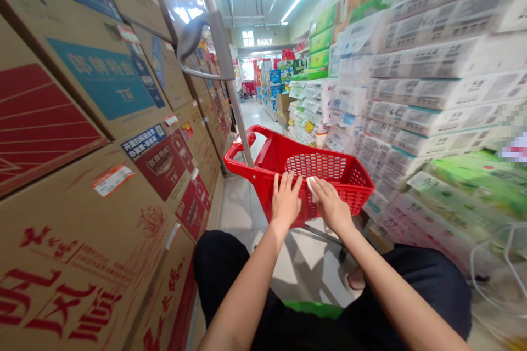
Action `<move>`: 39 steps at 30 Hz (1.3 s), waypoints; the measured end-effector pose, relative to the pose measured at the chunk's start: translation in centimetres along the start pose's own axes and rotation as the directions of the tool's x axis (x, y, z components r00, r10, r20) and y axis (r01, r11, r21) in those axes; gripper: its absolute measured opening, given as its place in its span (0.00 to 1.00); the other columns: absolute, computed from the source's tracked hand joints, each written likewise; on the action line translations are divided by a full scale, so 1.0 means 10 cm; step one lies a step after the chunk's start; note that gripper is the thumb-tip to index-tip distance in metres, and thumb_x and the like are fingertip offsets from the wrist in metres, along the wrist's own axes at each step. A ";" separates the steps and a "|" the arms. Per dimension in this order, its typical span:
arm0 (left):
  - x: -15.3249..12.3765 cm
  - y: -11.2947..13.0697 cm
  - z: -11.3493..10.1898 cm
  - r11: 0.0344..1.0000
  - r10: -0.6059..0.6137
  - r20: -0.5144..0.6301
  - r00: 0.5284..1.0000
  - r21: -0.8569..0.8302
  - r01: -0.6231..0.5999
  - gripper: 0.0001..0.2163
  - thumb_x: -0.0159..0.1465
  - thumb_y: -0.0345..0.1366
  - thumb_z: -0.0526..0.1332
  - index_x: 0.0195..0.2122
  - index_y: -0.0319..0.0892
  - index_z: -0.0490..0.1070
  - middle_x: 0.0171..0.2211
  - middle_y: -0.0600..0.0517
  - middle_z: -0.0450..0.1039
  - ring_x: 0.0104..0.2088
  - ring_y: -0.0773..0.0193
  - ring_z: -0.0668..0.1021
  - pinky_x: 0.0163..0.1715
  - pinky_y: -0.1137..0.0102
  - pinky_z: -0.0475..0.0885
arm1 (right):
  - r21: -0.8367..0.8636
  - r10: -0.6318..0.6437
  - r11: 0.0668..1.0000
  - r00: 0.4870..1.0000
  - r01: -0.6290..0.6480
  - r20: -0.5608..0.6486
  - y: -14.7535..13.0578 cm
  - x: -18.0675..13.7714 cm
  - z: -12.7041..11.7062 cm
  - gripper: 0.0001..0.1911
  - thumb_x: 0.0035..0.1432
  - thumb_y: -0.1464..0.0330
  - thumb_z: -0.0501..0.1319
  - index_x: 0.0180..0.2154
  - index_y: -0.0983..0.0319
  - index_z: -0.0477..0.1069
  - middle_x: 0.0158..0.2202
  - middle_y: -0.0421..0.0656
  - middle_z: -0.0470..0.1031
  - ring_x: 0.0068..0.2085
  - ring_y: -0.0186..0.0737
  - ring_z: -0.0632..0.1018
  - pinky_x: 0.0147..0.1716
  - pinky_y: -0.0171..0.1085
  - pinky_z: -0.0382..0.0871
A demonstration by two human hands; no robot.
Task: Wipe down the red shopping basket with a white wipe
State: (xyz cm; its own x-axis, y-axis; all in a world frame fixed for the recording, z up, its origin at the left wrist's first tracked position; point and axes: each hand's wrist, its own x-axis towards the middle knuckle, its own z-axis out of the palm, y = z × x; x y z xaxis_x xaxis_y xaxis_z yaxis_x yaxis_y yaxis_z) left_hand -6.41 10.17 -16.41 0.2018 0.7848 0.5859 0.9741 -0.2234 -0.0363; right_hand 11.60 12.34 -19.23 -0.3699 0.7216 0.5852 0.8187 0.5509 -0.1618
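A red plastic rolling shopping basket (pixel 263 167) with perforated walls stands before my knees, its long side facing me. My left hand (pixel 285 197) lies on the near side wall just below the rim, fingers spread, with nothing in it. To its right, my right hand (pixel 332 207) presses a small folded white cloth (pixel 312 187) against the same wall, its fingers covering part of the cloth. The cloth's exact material is hard to make out. From the basket's left end rises a metal pull handle (pixel 241 115) with a grey grip (pixel 224 46).
Stacked cardboard cartons (pixel 135 230) form a wall along the left. Piled packs of tissue paper (pixel 432 88) line the right side. Tiled floor (pixel 239 203) runs down the aisle between them. Something green (pixel 313 308) shows beneath me between my legs.
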 end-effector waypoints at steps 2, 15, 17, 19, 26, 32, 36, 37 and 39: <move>0.00 0.00 0.00 1.000 0.011 -0.002 1.000 -0.002 -0.011 0.32 0.59 0.32 0.61 0.66 0.45 0.58 0.67 0.47 0.54 0.68 0.50 0.55 0.69 0.48 0.44 | 0.019 -0.009 1.000 1.000 0.009 -0.003 0.18 -0.05 -0.02 0.44 0.55 0.82 0.50 0.69 0.47 0.48 0.68 0.34 0.56 0.66 0.42 0.61 0.54 0.43 0.73; -0.01 0.09 0.03 0.999 0.036 0.008 0.999 0.009 -0.036 0.35 0.60 0.34 0.59 0.68 0.38 0.51 0.69 0.44 0.51 0.68 0.51 0.55 0.69 0.51 0.43 | 0.027 -0.023 0.999 0.998 0.024 -0.058 -0.13 0.02 0.05 0.43 0.56 0.82 0.50 0.70 0.50 0.46 0.69 0.35 0.54 0.67 0.41 0.58 0.55 0.42 0.72; -0.01 0.07 0.03 0.999 0.040 0.014 0.999 0.011 -0.041 0.37 0.59 0.34 0.58 0.69 0.37 0.48 0.69 0.43 0.50 0.69 0.52 0.53 0.69 0.51 0.43 | 0.014 -0.025 1.000 0.998 0.026 -0.052 0.08 -0.05 0.02 0.44 0.55 0.82 0.50 0.69 0.48 0.46 0.69 0.34 0.54 0.67 0.40 0.60 0.57 0.42 0.71; 0.00 0.08 0.04 0.999 0.042 0.016 0.999 0.004 -0.042 0.38 0.59 0.34 0.58 0.69 0.35 0.46 0.70 0.43 0.49 0.69 0.52 0.53 0.69 0.51 0.43 | -0.005 -0.007 1.000 0.998 0.006 -0.066 0.26 -0.11 -0.01 0.44 0.55 0.82 0.51 0.69 0.49 0.48 0.68 0.35 0.56 0.66 0.41 0.61 0.59 0.44 0.68; 0.05 0.21 0.11 0.999 0.027 -0.013 1.000 -0.026 -0.028 0.36 0.60 0.33 0.57 0.69 0.33 0.48 0.69 0.41 0.50 0.69 0.51 0.53 0.70 0.52 0.43 | -0.040 0.002 0.999 0.997 -0.005 -0.075 -0.07 0.08 0.04 0.37 0.58 0.79 0.51 0.68 0.57 0.54 0.67 0.40 0.60 0.66 0.43 0.60 0.62 0.45 0.64; 0.03 0.13 0.03 0.993 0.113 -0.002 0.994 -0.026 -0.113 0.35 0.60 0.32 0.56 0.69 0.35 0.48 0.70 0.43 0.49 0.69 0.55 0.53 0.70 0.55 0.45 | 0.021 -0.068 0.997 0.996 0.069 -0.052 -0.14 0.09 0.02 0.44 0.53 0.81 0.51 0.69 0.53 0.48 0.69 0.36 0.55 0.68 0.38 0.58 0.62 0.41 0.64; -0.01 -0.15 -0.19 0.992 0.125 -0.008 0.992 0.009 -0.125 0.34 0.59 0.30 0.57 0.68 0.39 0.52 0.71 0.46 0.42 0.70 0.56 0.49 0.70 0.55 0.45 | 0.009 -0.031 0.999 0.997 0.032 -0.072 0.36 -0.15 -0.02 0.47 0.51 0.82 0.51 0.70 0.49 0.45 0.70 0.34 0.52 0.68 0.37 0.57 0.64 0.44 0.61; -0.01 -0.22 -0.24 0.997 0.077 -0.030 0.997 0.025 -0.076 0.35 0.58 0.29 0.58 0.68 0.41 0.52 0.71 0.47 0.42 0.70 0.54 0.48 0.70 0.52 0.44 | 0.006 -0.021 1.000 0.997 0.022 -0.074 0.47 -0.19 -0.02 0.47 0.51 0.82 0.51 0.70 0.49 0.45 0.70 0.34 0.51 0.68 0.38 0.57 0.65 0.45 0.60; -0.01 -0.34 -0.30 0.999 0.016 -0.057 0.998 0.044 -0.014 0.35 0.57 0.27 0.58 0.68 0.46 0.53 0.71 0.50 0.44 0.70 0.53 0.49 0.69 0.48 0.42 | 0.005 0.012 1.000 0.996 -0.011 -0.088 0.60 -0.22 0.00 0.46 0.52 0.82 0.51 0.70 0.50 0.46 0.70 0.35 0.52 0.68 0.39 0.57 0.65 0.47 0.59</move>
State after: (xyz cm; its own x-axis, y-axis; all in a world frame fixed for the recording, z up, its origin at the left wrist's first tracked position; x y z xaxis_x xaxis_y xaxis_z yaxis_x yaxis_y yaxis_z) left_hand -10.05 9.09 -13.91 0.2113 0.7470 0.6304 0.9748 -0.2082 -0.0800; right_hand 17.35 14.07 -21.44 -0.3200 0.6883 0.6510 0.8207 0.5447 -0.1725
